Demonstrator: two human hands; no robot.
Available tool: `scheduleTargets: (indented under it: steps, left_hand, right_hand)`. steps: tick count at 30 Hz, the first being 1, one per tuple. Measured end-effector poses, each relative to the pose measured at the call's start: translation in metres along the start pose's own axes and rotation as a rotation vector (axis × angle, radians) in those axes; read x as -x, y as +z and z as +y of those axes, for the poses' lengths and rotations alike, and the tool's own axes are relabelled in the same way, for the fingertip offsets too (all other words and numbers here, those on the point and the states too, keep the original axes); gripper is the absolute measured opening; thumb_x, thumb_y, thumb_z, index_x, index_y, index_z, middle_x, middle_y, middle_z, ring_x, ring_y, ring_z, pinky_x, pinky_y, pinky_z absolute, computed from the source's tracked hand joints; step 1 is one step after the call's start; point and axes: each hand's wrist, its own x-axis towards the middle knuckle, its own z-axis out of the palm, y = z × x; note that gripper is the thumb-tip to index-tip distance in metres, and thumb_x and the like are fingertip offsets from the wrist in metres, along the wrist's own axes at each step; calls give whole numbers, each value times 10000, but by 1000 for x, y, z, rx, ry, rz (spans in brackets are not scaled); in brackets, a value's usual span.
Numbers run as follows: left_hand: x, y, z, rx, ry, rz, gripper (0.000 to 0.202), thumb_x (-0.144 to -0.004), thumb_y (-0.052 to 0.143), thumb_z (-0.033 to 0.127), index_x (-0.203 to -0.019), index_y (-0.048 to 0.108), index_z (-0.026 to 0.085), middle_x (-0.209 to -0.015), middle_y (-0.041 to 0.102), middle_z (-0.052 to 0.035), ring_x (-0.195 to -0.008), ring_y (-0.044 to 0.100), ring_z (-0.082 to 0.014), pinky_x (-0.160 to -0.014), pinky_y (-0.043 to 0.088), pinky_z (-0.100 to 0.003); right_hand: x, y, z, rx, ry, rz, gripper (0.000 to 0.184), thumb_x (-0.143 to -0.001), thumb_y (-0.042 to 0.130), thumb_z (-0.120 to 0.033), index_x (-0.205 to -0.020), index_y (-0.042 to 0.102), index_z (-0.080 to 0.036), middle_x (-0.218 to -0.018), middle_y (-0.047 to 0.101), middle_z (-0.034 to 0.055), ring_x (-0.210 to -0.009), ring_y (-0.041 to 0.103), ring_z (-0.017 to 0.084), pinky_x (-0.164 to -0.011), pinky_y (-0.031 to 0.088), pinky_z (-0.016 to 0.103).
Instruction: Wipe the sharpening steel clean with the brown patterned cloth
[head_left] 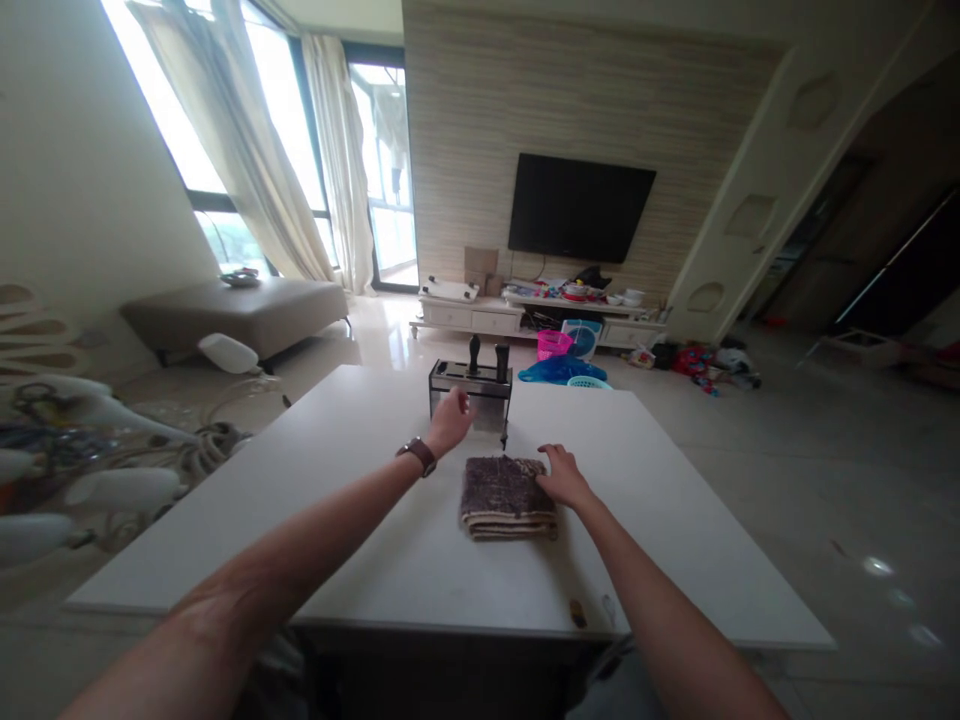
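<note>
A folded brown patterned towel lies on the white table in front of me. My right hand rests on the towel's right edge, fingers curled down onto it. Behind the towel stands a dark metal knife rack with two black handles sticking up. My left hand, with a watch on the wrist, reaches to the rack's left front and its fingers are curled against it. Whether it grips the rack is not clear.
A small brown object lies near the table's front edge. A white fan-like frame with cables stands at the left. A grey bench and a TV stand with clutter are further back.
</note>
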Motion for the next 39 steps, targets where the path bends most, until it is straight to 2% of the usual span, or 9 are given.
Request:
scheduleTargets:
  steps: [5,11,14,19,24,26,29,35,39]
  left_hand:
    - [-83,-26,44,-29,48,147,506,-785,656,235,-1255,519,108,-1329,549,-206,-1204,561,-252,-1009,425,-346]
    - [-114,-22,63,-20,33,105,220,-717,713,251,-900,667,138,-952,713,-137,-985,654,-281,-845,465,-335]
    - [-122,-33,79,11,55,174,212,-766,692,290,-905,660,133,-915,713,-118,-914,648,-257,-786,447,-322]
    - [-136,-91,130,81,180,433,309,-945,518,318,-1075,603,51,-1035,671,-135,-882,563,-159,-773,387,-332]
    - [-121,-163,164,136,326,631,287,-905,609,405,-1052,627,159,-1033,678,-96,-881,580,-182,-750,392,-367]
    - [-100,-180,160,161,407,642,247,-866,662,402,-932,645,164,-928,685,-95,-824,607,-206,-716,423,-379]
    - [-57,-184,134,140,374,462,281,-847,675,435,-889,643,158,-856,667,-86,-745,615,-201,-651,469,-357]
    - [33,-150,50,-30,335,248,290,-824,654,434,-848,655,145,-780,675,-57,-691,605,-187,-659,473,-329]
    - [72,-129,10,-70,285,126,297,-851,596,452,-867,642,159,-796,685,-57,-723,631,-207,-673,481,-322]
  right_hand:
    - [4,-8,-7,-10,-1,41,507,-775,594,-236,-1274,507,-260,-1284,515,121,-1210,455,340,-985,441,477]
    - [9,-9,-14,10,3,14,434,-789,592,-269,-1219,542,-261,-1269,533,131,-1204,453,347,-953,449,478]
    - [11,-10,-13,14,7,5,384,-800,595,-284,-1182,570,-258,-1256,543,128,-1192,458,337,-950,445,457]
    - [12,-12,-11,-5,27,38,385,-813,573,-267,-1196,582,-218,-1262,551,113,-1206,446,296,-975,415,402]
    - [12,-13,-13,-32,43,81,349,-824,577,-279,-1158,621,-185,-1221,585,109,-1192,461,264,-969,400,353]
    - [13,-13,-14,-36,45,90,336,-824,587,-284,-1140,637,-180,-1200,599,111,-1178,475,260,-964,399,345]
    - [14,-12,-14,-36,54,100,323,-826,590,-288,-1117,655,-165,-1178,610,120,-1161,491,265,-961,397,341]
    - [13,-9,-11,-24,72,106,290,-831,592,-287,-1072,688,-157,-1153,627,120,-1150,515,270,-970,393,327]
    - [10,-8,-12,-10,64,107,274,-826,606,-283,-1046,704,-154,-1135,637,125,-1123,539,268,-988,388,327]
